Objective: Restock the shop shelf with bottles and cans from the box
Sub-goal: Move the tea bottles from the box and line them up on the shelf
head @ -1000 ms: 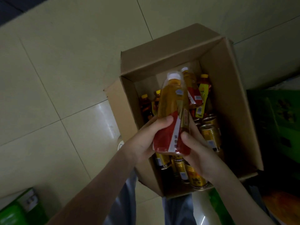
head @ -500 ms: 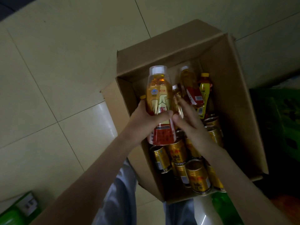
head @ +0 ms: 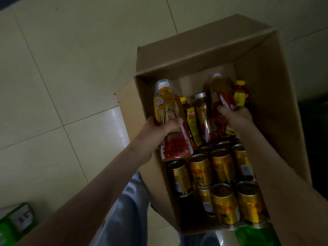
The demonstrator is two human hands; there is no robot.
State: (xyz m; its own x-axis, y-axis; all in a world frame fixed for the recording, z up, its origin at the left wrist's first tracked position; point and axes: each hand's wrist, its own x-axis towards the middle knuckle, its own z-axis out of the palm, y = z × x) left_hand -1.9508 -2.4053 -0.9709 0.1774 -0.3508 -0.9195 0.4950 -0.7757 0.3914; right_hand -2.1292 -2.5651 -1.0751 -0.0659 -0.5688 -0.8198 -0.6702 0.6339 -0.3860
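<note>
An open cardboard box (head: 276,107) stands on the tiled floor, holding bottles at the far end and several gold cans (head: 223,167) at the near end. My left hand (head: 159,132) grips an amber drink bottle (head: 168,118) with a white cap and red lower label, lifted over the box's left side. My right hand (head: 236,118) reaches among the bottles and closes around a second amber bottle (head: 220,91) with a red label. A small yellow-capped bottle (head: 239,94) lies beside it. Two more bottles (head: 202,114) lie between my hands.
Pale floor tiles (head: 71,68) stretch to the left and behind the box. A green package (head: 16,222) sits at the bottom left corner. Something green (head: 255,237) shows just below the box. Dark shelving lies at the right edge.
My right hand let go of the first bottle and moved right, onto another bottle in the box. My left hand alone now holds the first bottle, shifted left.
</note>
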